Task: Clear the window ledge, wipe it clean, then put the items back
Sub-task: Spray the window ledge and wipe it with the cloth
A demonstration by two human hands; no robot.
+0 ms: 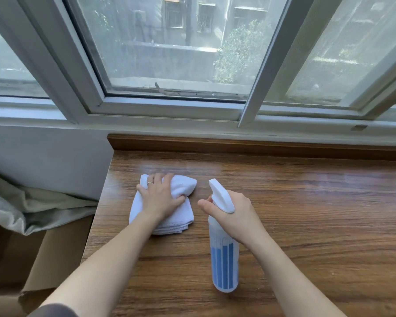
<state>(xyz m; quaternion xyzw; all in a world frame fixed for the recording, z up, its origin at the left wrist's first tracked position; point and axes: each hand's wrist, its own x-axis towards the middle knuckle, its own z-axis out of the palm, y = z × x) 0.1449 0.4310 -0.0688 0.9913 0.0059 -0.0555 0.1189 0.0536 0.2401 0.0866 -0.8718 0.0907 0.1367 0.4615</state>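
The wide wooden window ledge [306, 202] runs under the window. A folded white cloth [183, 186] lies on its left part, and my left hand [160, 195] presses flat on it with a ring on one finger, gripping the cloth's fold. My right hand [233, 213] holds a white spray bottle [224, 266] with blue stripes by its neck, above the ledge; the nozzle points away toward the window. A faint misty sheen shows on the wood ahead of the cloth.
The sliding window frame [169, 108] stands behind the ledge's raised wooden back strip [238, 145]. Left of the ledge are a white wall, a grey curtain bundle [21, 202] and an open cardboard box [44, 259].
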